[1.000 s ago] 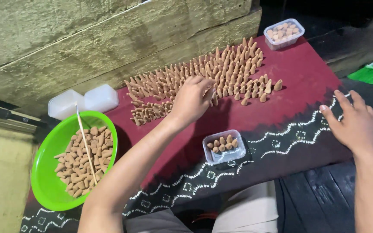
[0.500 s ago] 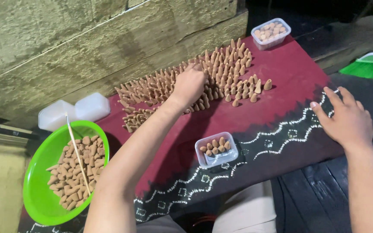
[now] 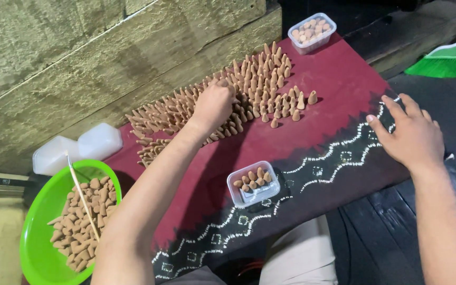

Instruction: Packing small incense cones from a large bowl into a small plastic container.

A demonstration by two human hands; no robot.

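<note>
Many brown incense cones point(image 3: 262, 84) stand in rows on a dark red patterned cloth point(image 3: 333, 95). My left hand point(image 3: 215, 105) reaches into the middle of the rows, fingers curled over the cones; whether it grips one is hidden. My right hand point(image 3: 410, 134) rests flat and open on the cloth's right edge, holding nothing. A small clear plastic box point(image 3: 253, 183) with several cones sits near the front of the cloth, between my arms.
A green bowl point(image 3: 35, 248) full of cones, with a thin stick point(image 3: 83, 198) in it, sits at the left. Two white lids point(image 3: 77, 148) lie behind it. Another clear box of cones point(image 3: 312, 32) stands at the far end. A stone wall point(image 3: 80, 53) runs behind.
The view has shifted slightly. My left hand has stayed among the cone rows, moving a little further in. My right hand stays flat on the cloth's edge.
</note>
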